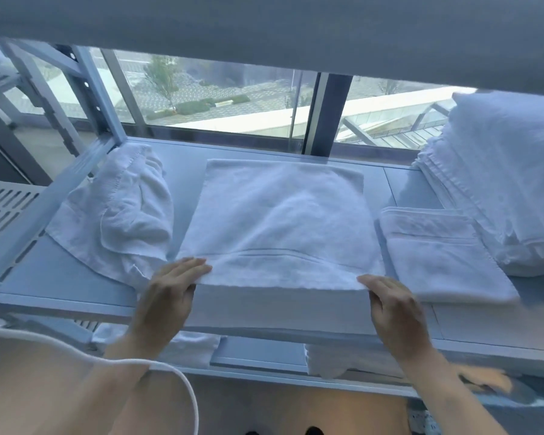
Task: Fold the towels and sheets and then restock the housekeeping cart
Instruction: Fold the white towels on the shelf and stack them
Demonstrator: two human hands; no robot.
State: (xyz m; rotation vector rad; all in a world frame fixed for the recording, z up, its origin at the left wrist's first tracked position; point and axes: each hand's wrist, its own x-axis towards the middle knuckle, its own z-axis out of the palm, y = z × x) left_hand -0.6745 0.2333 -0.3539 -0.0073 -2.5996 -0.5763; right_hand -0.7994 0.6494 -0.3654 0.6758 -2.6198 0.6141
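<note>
A white towel [280, 215] lies spread flat on the middle of the pale shelf [63, 277], its near edge lifted off the lower layer. My left hand [173, 284] pinches the near left corner, fingers on top and thumb under it. My right hand [390, 306] pinches the near right corner the same way. A folded white towel [443, 259] lies to the right of it. A crumpled white cloth [120, 215] lies to the left.
A tall stack of folded white linen [503, 183] fills the shelf's right end. More white towels [343, 359] sit on the shelf below. A metal upright [98, 95] stands at the back left, a window behind. A white cable [157, 368] crosses my left forearm.
</note>
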